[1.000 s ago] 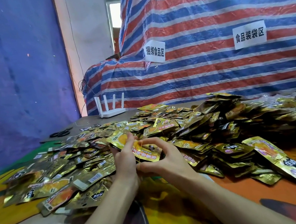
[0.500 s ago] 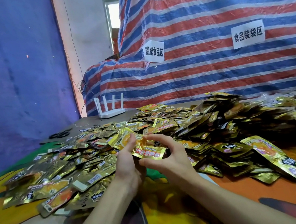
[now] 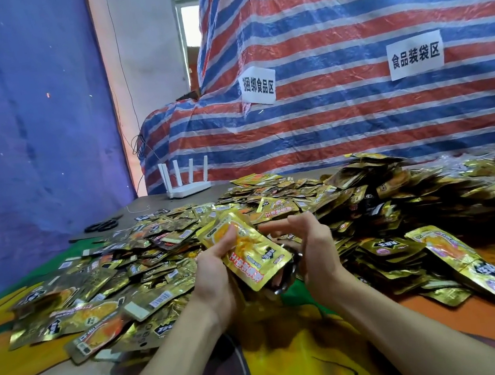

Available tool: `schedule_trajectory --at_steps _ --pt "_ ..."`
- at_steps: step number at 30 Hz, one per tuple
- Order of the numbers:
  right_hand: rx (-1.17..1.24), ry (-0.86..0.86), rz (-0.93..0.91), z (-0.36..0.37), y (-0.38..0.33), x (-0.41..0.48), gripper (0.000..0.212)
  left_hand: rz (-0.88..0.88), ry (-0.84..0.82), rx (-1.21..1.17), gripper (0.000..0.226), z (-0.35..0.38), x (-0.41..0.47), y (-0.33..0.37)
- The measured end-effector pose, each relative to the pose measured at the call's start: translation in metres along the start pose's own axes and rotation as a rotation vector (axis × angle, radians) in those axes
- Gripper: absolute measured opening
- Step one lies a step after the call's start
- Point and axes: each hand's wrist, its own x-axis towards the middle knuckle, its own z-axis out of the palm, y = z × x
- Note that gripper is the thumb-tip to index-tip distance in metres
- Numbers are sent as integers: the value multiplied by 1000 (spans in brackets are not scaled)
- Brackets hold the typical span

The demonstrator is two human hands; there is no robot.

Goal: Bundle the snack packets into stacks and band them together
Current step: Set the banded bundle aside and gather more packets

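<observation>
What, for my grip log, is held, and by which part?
Left hand grips the snack packets by their left edge, thumb on front; right hand holds nothing.

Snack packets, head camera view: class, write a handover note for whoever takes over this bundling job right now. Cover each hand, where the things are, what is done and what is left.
Left hand: grips a stack of gold snack packets, held tilted above the table.
Right hand: open, fingers spread beside the stack's right edge; contact unclear.
Loose packets: heaped on the patterned cloth to the left, to the right and behind the hands.
Done: one stack gathered. No band shows on it, and no finished bundles can be made out.
Left: band this stack, then likely work through the pile.
</observation>
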Motion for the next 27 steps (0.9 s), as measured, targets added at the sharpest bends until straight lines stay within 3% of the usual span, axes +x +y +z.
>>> schedule_trajectory --at_steps 4,8,10,12,15,18,22,23,26,27 --pt "-80 28 23 -9 -4 3 19 37 -9 -4 46 0 -1 -3" --pt "-407 -158 132 2 3 -3 20 103 60 -120 30 1 -1 0" --pt "-421 -252 171 12 10 -7 26 157 109 -144 17 2 0 1" --pt "-400 -310 203 19 14 -10 35 241 185 -157 19 3 0 4" --pt "-359 -356 233 22 13 -11 27 325 296 -108 60 10 -2 5" --pt "-342 -333 240 17 6 -11 17 310 336 -56 78 12 -3 3" --pt "-287 -274 280 11 1 -11 39 197 355 17 113 11 -3 -1" --pt "-260 -283 304 12 -1 -11 47 186 346 25 107 9 -3 -2" --pt "-305 -326 307 12 -9 -8 54 210 158 -60 44 9 -5 -3" --pt "-331 -332 292 10 -12 -8 54 231 120 -94 37 9 -5 -3"
